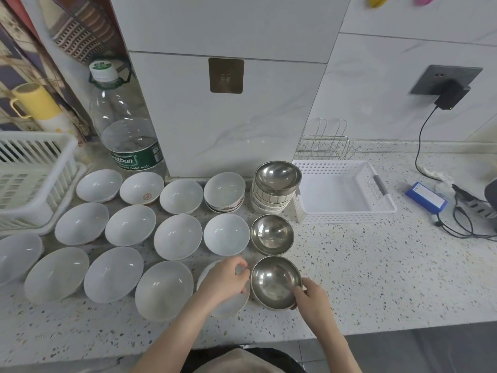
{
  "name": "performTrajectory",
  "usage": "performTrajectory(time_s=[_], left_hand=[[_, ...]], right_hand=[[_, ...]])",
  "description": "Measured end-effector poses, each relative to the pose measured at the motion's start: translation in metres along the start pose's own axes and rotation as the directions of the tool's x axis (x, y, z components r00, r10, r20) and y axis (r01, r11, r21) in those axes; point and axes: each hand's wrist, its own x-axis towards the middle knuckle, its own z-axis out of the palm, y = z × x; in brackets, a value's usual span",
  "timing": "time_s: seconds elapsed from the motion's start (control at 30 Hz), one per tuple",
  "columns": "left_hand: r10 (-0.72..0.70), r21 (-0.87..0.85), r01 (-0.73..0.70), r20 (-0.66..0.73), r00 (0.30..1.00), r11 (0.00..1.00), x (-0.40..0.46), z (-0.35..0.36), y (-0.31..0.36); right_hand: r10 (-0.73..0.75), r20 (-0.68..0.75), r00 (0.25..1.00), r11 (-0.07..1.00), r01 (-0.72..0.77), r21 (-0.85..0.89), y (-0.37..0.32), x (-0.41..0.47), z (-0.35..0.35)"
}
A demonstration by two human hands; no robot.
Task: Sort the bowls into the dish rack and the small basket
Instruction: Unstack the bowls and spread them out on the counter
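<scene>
Head view, looking down at a speckled white stone counter. White ceramic bowls stand in rows across the left and middle of the counter, all upright. At the right end of the rows stand three round stainless steel bowls: a near steel bowl, a middle steel bowl just beyond it, and a far steel bowl sitting on top of a stack of white patterned bowls.

The right hand grips the near right rim of the near steel bowl, fingers curled over the edge. The left hand sits over a white ceramic bowl under the hand, just left of the near steel bowl; its fingers are curled with the thumb and forefinger close together at the bowl's far edge. Whether they pinch the rim cannot be told.

A white slatted plastic dish rack stands at the far left of the counter. A small white perforated plastic basket stands to the right of the bowl stack, nothing visible inside it. A large clear plastic water bottle stands behind the far row of bowls. A blue rectangular battery pack and black cables lie at the far right.
</scene>
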Motion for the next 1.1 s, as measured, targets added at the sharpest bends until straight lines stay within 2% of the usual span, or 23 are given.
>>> performTrajectory(time_s=[0.23, 0.43, 0.6, 0.7, 0.8, 0.9, 1.1], left_hand=[[-0.051, -0.185, 0.054, 0.021, 0.999, 0.981, 0.004, -0.006, -0.007], [-0.04, -0.203, 0.037, -0.009, 0.999, 0.979, 0.005, -0.015, -0.012], [-0.062, -0.259, 0.045, -0.058, 0.996, 0.965, 0.015, -0.035, -0.014], [-0.136, -0.43, 0.072, -0.121, 0.983, 0.9, 0.027, -0.052, -0.015], [-0.24, -0.553, 0.101, -0.186, 0.953, 0.827, 0.049, -0.073, -0.018], [-0.295, -0.564, 0.118, -0.234, 0.927, 0.818, 0.078, -0.092, -0.018], [-0.302, -0.454, 0.196, -0.173, 0.937, 0.869, 0.121, -0.108, -0.012]], right_hand=[[0.024, 0.021, 0.999, 1.0, -0.025, 0.015, 0.006, -0.001, 0.006], [0.073, 0.011, 0.997, 0.997, -0.072, -0.038, 0.006, -0.002, 0.005], [0.048, -0.205, 0.978, 0.987, -0.078, -0.138, -0.006, 0.001, -0.009], [-0.012, -0.303, 0.953, 0.988, -0.036, -0.152, -0.032, 0.006, -0.016], [-0.09, -0.318, 0.944, 0.988, 0.045, -0.148, -0.06, 0.013, -0.013], [-0.165, -0.29, 0.943, 0.982, 0.129, -0.141, -0.084, 0.022, -0.001], [-0.189, -0.218, 0.957, 0.976, 0.159, -0.147, -0.108, 0.035, 0.021]])
